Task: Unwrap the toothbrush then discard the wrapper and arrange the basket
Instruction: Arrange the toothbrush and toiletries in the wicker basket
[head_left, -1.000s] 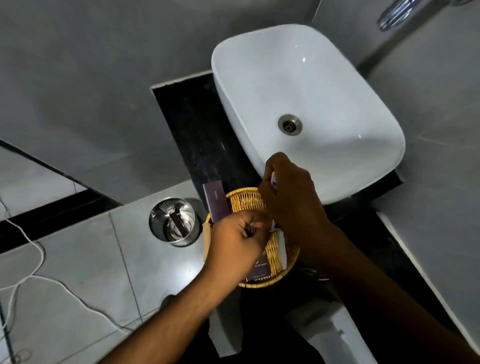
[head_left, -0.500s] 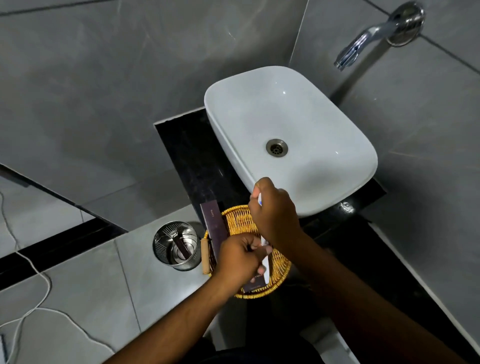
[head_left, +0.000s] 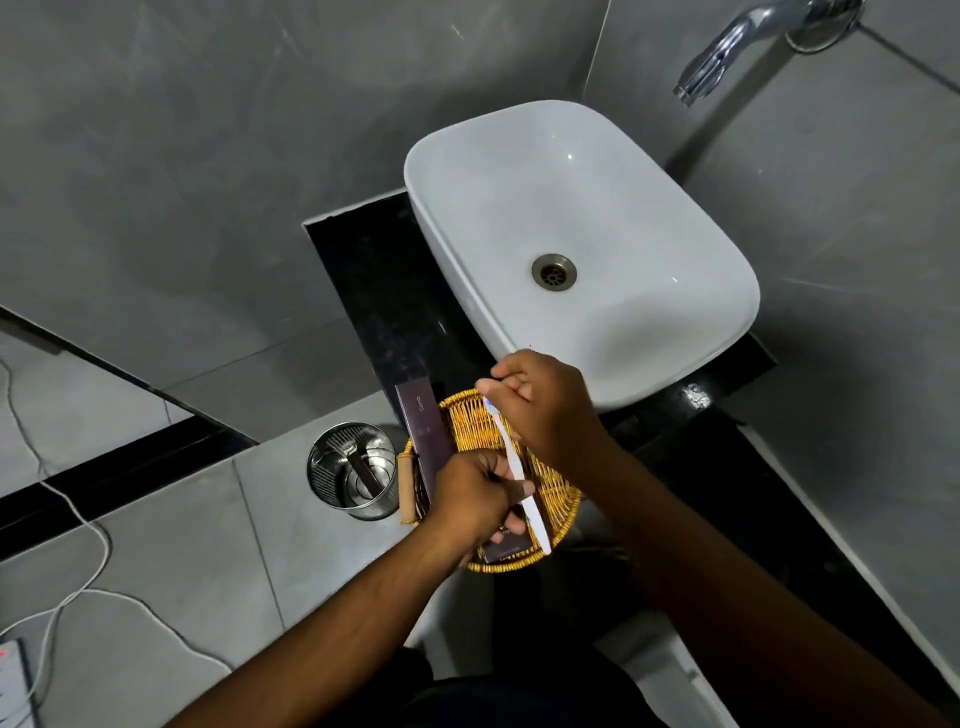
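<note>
A round yellow wicker basket (head_left: 470, 426) sits on the black counter in front of the sink. Above it my right hand (head_left: 545, 410) is shut on the upper end of a white toothbrush (head_left: 511, 460), which slants down to the basket's near rim. Just below and to the left, my left hand (head_left: 470, 499) is closed on a dark purple wrapper box (head_left: 506, 545), with its thumb against the toothbrush handle. A purple box marked Comb (head_left: 423, 431) leans on the basket's left side. A wooden-handled item (head_left: 405, 491) lies along the left rim.
A steel bin (head_left: 353, 470) stands on the floor left of the basket, with a dark wrapper inside. The white sink (head_left: 675, 249) and chrome tap (head_left: 727, 47) are beyond the basket. A white cable (head_left: 78, 519) runs across the floor tiles at the left.
My hands have drawn apart over the basket, and much more of the white toothbrush shows between them. The head camera has tilted up, bringing the tap into view.
</note>
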